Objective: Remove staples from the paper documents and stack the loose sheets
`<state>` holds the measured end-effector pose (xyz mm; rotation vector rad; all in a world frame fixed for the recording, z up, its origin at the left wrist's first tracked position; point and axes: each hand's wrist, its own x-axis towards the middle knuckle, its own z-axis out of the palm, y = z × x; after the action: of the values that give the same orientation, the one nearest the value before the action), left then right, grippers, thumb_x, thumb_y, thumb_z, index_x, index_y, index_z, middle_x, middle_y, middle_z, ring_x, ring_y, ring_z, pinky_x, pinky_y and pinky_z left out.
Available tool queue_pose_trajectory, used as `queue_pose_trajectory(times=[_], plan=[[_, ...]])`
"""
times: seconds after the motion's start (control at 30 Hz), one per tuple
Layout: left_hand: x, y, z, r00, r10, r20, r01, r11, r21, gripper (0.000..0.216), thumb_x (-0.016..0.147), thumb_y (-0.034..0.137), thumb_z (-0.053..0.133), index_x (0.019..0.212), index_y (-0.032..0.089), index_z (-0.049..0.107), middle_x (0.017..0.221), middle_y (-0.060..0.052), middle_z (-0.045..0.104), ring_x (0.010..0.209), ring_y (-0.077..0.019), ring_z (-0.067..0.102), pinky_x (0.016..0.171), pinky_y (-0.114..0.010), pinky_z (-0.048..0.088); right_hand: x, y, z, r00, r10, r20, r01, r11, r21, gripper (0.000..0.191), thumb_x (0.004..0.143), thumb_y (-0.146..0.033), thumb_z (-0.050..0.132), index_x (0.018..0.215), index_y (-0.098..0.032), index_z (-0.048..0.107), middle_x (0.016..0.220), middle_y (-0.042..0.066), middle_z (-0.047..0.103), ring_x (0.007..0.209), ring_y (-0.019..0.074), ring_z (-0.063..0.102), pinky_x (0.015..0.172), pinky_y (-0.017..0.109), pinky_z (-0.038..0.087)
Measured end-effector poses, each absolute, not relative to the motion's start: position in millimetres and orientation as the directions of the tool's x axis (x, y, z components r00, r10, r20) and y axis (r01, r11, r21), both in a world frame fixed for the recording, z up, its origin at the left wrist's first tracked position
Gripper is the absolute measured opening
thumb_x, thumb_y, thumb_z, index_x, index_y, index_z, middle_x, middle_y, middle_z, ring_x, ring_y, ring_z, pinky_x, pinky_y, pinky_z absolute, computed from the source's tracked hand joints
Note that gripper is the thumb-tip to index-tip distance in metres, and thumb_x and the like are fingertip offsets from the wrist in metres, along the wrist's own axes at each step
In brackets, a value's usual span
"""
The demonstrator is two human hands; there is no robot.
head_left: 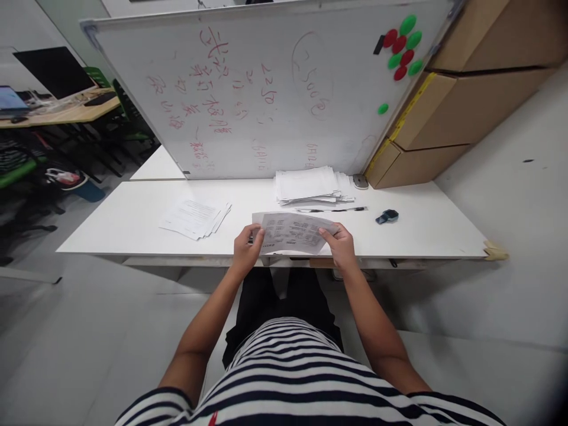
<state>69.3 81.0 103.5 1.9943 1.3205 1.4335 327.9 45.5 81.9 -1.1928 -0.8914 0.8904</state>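
Observation:
A printed sheet of paper (293, 232) is stretched between my two hands, held just above the front edge of the white table. My left hand (247, 247) pinches its left side, thumb on top. At the right side my right hand (341, 244) grips it in the same way, and the sheet bows slightly. To the left lies a loose, fanned pile of printed papers (190, 219). Behind the held sheet is a thicker stack of papers (306, 183), uneven at its right edge.
A whiteboard (266, 106) with red writing and round magnets stands along the table's back. Stacked cardboard boxes (470, 106) rise at the right. A dark blue object (387, 216), a thin black strip (337, 209) and a computer mouse (360, 181) lie on the white table (426, 236).

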Motion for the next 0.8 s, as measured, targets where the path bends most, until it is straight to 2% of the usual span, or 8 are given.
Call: queue_pose_trajectory(times=[0.2,0.3,0.4,0.5,0.6,0.67,0.8], plan=[[85.4,82.5,90.0,0.049,0.910,0.412,0.298,-0.407,0.863,0.038,0.087,0.036,0.058,0.117,0.022,0.039,0.108,-0.009,0.065,0.099,-0.0172,0.065,0.080,-0.032,0.053,332.2,40.3,93.3,0.427,0.890,0.159,0.091,0.133,-0.987,0.033,0.072,-0.047,0.071,0.090,-0.023,0.057,0.077,-0.001,0.066,0.075,0.0191,0.062,0.068,0.032,0.049],[94.3,84.0,81.4,0.077,0.939,0.335,0.274,-0.343,0.898,0.046,0.090,0.035,0.053,0.126,0.022,0.029,0.105,-0.010,0.068,0.100,-0.0182,0.066,0.081,-0.034,0.052,333.3,41.6,87.7,0.428,0.886,0.178,0.108,0.145,-0.984,0.032,0.073,-0.048,0.069,0.088,-0.023,0.055,0.084,0.001,0.065,0.079,0.0194,0.062,0.071,0.033,0.051],[98.9,84.5,74.8,0.091,0.945,0.314,0.295,-0.327,0.898,0.055,0.091,0.033,0.052,0.135,0.019,0.024,0.099,-0.010,0.070,0.098,-0.0183,0.067,0.083,-0.034,0.051,333.0,40.3,83.7,0.411,0.904,0.116,0.086,0.089,-0.992,0.032,0.073,-0.049,0.068,0.087,-0.023,0.055,0.085,0.002,0.065,0.080,0.0203,0.062,0.070,0.033,0.051],[98.7,85.3,71.9,0.136,0.932,0.336,0.344,-0.362,0.866,0.048,0.090,0.032,0.053,0.133,0.021,0.035,0.105,-0.010,0.069,0.100,-0.0190,0.066,0.082,-0.033,0.050,332.3,35.9,87.1,0.407,0.905,0.122,0.093,0.092,-0.991,0.030,0.073,-0.046,0.069,0.084,-0.022,0.054,0.090,0.003,0.066,0.085,0.0211,0.062,0.073,0.034,0.051],[97.1,86.9,70.1,0.168,0.910,0.379,0.433,-0.413,0.801,0.026,0.090,0.034,0.051,0.113,0.022,0.054,0.107,-0.007,0.067,0.101,-0.0197,0.064,0.082,-0.032,0.049,332.9,34.2,90.3,0.429,0.884,0.185,0.113,0.151,-0.982,0.029,0.074,-0.044,0.069,0.084,-0.022,0.053,0.096,0.005,0.066,0.091,0.0217,0.062,0.080,0.036,0.050],[96.9,87.2,67.9,0.162,0.907,0.389,0.473,-0.417,0.776,0.021,0.091,0.035,0.049,0.105,0.021,0.057,0.102,-0.006,0.067,0.096,-0.0193,0.063,0.080,-0.031,0.048,334.0,35.5,87.5,0.440,0.878,0.188,0.127,0.146,-0.981,0.031,0.074,-0.045,0.069,0.089,-0.022,0.054,0.101,0.006,0.066,0.094,0.0222,0.062,0.082,0.037,0.050],[98.4,85.0,62.1,0.151,0.917,0.369,0.482,-0.394,0.782,0.022,0.092,0.038,0.047,0.104,0.021,0.056,0.095,-0.005,0.067,0.088,-0.0187,0.063,0.075,-0.030,0.048,335.7,37.8,73.5,0.425,0.887,0.182,0.164,0.123,-0.979,0.036,0.074,-0.046,0.068,0.098,-0.021,0.057,0.116,0.009,0.064,0.104,0.0224,0.060,0.090,0.039,0.048]])
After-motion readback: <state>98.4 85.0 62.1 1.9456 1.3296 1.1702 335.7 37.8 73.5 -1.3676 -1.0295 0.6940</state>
